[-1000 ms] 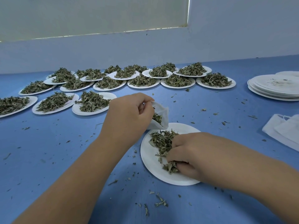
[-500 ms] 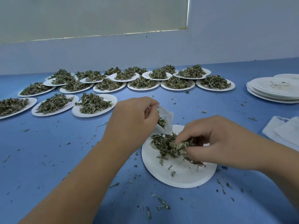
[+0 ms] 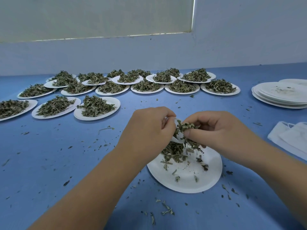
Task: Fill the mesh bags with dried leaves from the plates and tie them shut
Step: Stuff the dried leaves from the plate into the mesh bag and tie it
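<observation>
My left hand (image 3: pixel 149 126) holds a small white mesh bag (image 3: pixel 177 138) by its mouth, just above the far rim of a white paper plate (image 3: pixel 187 181). My right hand (image 3: pixel 214 128) pinches a clump of dried leaves (image 3: pixel 186 128) right at the bag's opening. Most of the bag is hidden between the two hands. A small heap of dried leaves (image 3: pixel 174 151) lies on the far side of the plate, with a few loose bits spread over the rest of it.
Several plates heaped with dried leaves (image 3: pixel 97 107) stand in rows at the back and left of the blue table. A stack of used plates (image 3: pixel 282 95) sits far right. White mesh bags (image 3: pixel 292 138) lie at the right edge. Leaf crumbs litter the table.
My right hand has lifted a clump of leaves off the plate and brought it up to the bag's mouth. My left hand has kept hold of the bag, almost in place.
</observation>
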{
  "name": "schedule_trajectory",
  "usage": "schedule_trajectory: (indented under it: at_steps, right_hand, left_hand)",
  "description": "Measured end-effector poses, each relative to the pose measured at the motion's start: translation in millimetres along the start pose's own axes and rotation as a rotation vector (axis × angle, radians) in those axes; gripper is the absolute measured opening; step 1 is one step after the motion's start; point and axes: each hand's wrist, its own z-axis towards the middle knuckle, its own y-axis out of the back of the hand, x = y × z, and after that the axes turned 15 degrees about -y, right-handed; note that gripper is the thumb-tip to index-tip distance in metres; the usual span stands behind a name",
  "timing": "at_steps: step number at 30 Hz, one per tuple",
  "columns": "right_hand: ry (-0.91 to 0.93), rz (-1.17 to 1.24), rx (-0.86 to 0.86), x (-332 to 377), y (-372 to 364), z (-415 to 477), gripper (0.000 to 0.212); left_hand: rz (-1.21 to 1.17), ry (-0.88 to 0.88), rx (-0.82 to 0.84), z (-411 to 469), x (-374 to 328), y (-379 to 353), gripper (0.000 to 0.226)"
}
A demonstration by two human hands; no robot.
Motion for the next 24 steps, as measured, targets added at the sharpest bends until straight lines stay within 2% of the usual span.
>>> schedule_trajectory:
  at_steps: [6,8,10,17,24]
  right_hand:
    - [0.006,-0.337,-0.246,-7.3,-8.8,1.8,0.008]
    - [0.017,-0.385,-0.264,-7.6,-11.3,1.2,0.019]
    - [0.028,-0.413,-0.269,-6.9,-14.1,0.0,0.027]
    - [0.156,-0.431,-0.351,-0.5,-18.4,-2.9,0.015]
    - [0.179,-0.45,-0.389,-1.1,-20.8,0.7,0.008]
  left_hand:
    - [-0.021,0.01,0.005,-0.6,-3.0,-3.9,0.014]
    - [-0.022,0.005,0.005,-0.5,-4.6,-5.1,0.014]
    - [-0.022,0.002,0.018,-0.1,-5.8,-6.3,0.014]
    - [-0.051,0.001,0.045,0.2,-7.7,-7.7,0.015]
    - [-0.026,-0.041,0.004,-0.1,-8.1,-7.1,0.015]
